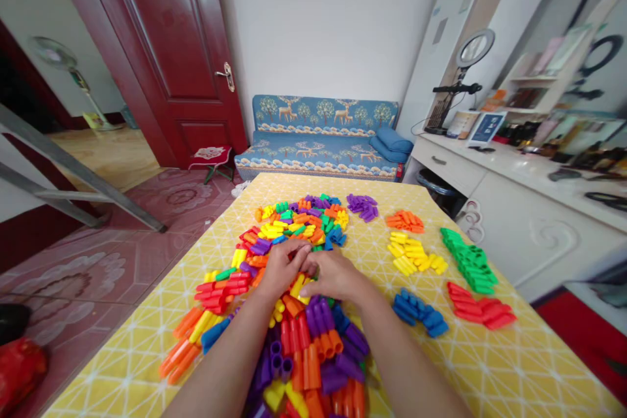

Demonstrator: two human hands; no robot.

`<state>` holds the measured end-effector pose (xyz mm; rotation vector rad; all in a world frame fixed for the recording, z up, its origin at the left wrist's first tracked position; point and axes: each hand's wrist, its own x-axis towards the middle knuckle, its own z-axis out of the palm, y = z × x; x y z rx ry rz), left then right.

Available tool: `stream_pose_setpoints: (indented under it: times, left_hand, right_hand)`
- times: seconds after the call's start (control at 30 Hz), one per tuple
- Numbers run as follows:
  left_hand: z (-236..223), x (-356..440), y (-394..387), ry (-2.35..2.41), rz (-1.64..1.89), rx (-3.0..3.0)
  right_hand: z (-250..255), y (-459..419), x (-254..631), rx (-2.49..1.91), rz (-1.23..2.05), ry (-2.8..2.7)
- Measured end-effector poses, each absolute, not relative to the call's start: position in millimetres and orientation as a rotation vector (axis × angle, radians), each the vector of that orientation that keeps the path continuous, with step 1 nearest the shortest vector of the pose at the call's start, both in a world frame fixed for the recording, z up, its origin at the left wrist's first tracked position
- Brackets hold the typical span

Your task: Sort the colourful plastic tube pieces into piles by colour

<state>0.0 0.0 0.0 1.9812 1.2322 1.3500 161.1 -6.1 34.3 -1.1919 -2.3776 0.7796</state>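
A big mixed heap of plastic tube-shaped building pieces point(298, 333) in red, orange, yellow, green, blue and purple covers the middle of the table. Over its centre my left hand point(285, 266) and my right hand point(334, 272) meet, fingertips close together and bent. Whatever lies between the fingers is hidden by them. Yellow pieces point(300, 287) show just below the hands. To the right lie piles of one colour each: purple point(362, 206), orange point(405, 221), yellow point(415, 253), green point(469, 260), blue point(420, 312) and red point(481, 305).
The table wears a yellow patterned cloth point(494, 372). Beyond it stands a blue sofa point(313, 147). A white dresser point(533, 209) with a ring light point(475, 49) is at the right. A red door point(169, 32), a small stool point(211, 157) and a metal ladder point(88, 176) are leftward.
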Motion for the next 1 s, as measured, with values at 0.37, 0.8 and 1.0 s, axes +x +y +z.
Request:
stream_pose_setpoints:
  times: [0.37, 0.8, 1.0]
  left_hand:
    - [-1, -2, 0, 1.245, 1.321, 1.925]
    - [-1, -3, 4, 1.125, 1.478, 1.61]
    - [0, -5, 1, 1.148, 1.442, 1.708]
  right_hand:
    - [39, -14, 150, -1.294, 0.606, -2.346]
    - [29, 5, 147, -0.932, 1.168, -1.535]
    - [32, 3, 145, -0.953, 0.979, -1.578]
